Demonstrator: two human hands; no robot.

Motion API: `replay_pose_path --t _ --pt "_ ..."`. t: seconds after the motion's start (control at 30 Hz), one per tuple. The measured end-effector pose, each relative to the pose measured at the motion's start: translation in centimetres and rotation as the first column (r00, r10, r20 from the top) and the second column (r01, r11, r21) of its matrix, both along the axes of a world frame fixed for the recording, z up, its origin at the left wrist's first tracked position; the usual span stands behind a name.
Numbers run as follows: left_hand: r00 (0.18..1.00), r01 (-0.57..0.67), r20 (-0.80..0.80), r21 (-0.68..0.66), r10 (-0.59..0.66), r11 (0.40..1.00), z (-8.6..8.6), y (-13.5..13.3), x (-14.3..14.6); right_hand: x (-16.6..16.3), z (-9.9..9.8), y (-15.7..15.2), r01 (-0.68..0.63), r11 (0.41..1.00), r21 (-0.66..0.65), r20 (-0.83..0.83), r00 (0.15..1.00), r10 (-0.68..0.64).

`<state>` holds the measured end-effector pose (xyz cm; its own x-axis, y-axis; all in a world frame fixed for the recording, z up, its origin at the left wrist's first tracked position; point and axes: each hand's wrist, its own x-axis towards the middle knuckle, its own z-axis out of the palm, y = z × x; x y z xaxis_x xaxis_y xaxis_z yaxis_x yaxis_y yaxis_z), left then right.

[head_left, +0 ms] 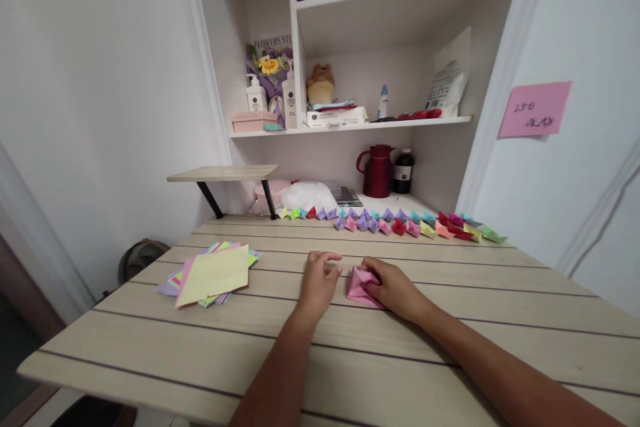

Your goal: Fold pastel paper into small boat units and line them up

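Note:
My right hand (396,288) rests on the wooden desk (350,353) with its fingers closed on a folded pink paper piece (358,285), pressing it to the boards. My left hand (320,278) lies just left of that piece, fingers curled loosely, thumb and forefinger near each other, with nothing visible in them. A stack of coloured paper squares (214,273), a pale yellow sheet on top, lies to the left of my left hand. Along the desk's far edge runs a row of several folded paper pieces (395,223) in many colours.
Behind the desk stand a dark red jug (377,171) and a dark bottle (403,171). A small wooden riser shelf (223,173) sits at the back left. White shelves above hold bottles, boxes and a plush toy. A pink note (535,109) hangs on the right wall.

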<state>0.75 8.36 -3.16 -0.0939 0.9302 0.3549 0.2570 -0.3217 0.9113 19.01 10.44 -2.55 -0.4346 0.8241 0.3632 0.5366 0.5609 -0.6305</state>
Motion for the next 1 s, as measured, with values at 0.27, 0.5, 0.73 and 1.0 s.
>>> replay_pose_path --t 0.27,0.5,0.73,1.0 --pt "0.96 0.101 -0.267 0.046 -0.086 0.994 0.1 -0.3 0.3 0.2 -0.5 0.5 0.057 0.998 0.008 0.04 0.998 -0.057" --pt "0.893 0.093 -0.445 0.048 -0.062 0.994 -0.3 0.1 0.3 -0.1 0.0 0.2 0.07 0.997 0.023 -0.046 0.997 -0.069" --pt "0.863 0.094 -0.503 0.055 -0.053 0.994 -0.3 -0.1 0.6 -0.1 0.0 0.2 0.147 0.989 -0.024 0.002 0.989 -0.147" --pt "0.909 0.069 -0.415 0.062 -0.037 0.996 0.0 -0.5 0.5 1.6 -0.1 1.7 0.419 0.906 -0.065 0.154 0.901 -0.406"
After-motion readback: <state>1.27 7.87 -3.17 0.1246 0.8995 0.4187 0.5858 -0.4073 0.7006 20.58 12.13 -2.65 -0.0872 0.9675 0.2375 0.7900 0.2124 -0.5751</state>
